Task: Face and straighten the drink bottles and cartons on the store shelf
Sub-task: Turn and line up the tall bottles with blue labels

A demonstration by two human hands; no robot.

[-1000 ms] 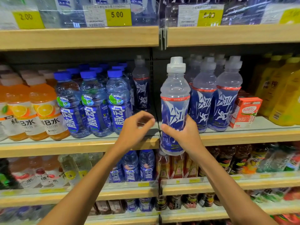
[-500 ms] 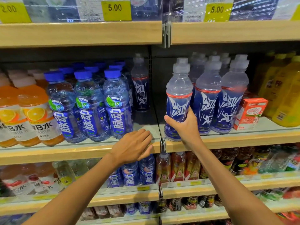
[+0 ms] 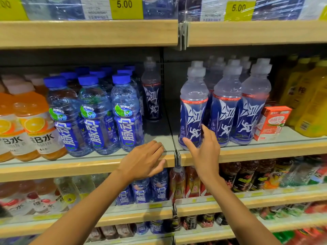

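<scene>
Now the right hand is touching the sports bottle, fingers apart; the left hand is resting on the shelf, fingers together.

Your right hand was at the base of the front sports bottle. Its thumb and forefinger were spread and touching the blue label, not wrapped round it. That bottle stood upright at the front of the shelf, label forward, in line with two matching bottles to its right. A red carton stood just beside those. Your left hand lay flat on the shelf lip, fingers straight, near the blue-capped bottles. A lone bottle stood further back.
</scene>
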